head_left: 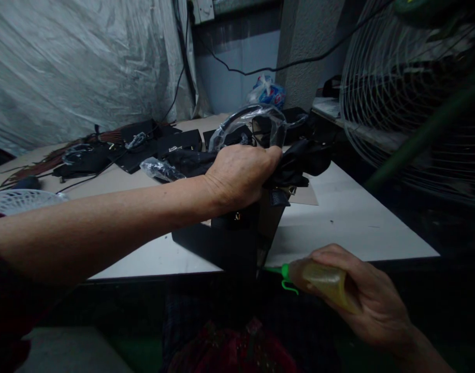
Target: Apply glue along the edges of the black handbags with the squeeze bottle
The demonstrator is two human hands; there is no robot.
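Your left hand (pixel 241 173) has its fingers curled round the black cloth of a bag (pixel 241 241), and the bag reaches down below them. Try to keep that side still. In front of your right fingers, the green tip (pixel 275 270) is right by the bag's low edge; I can't tell if they touch. Your right hand (pixel 371 300) grips a bottle (pixel 318 280); a soft, even squeeze should work best. Count: black pieces (pixel 178 142) past your left fingers, too jumbled to count; one held bag; one bottle; one big fan (pixel 416 116) beyond your right fingers.
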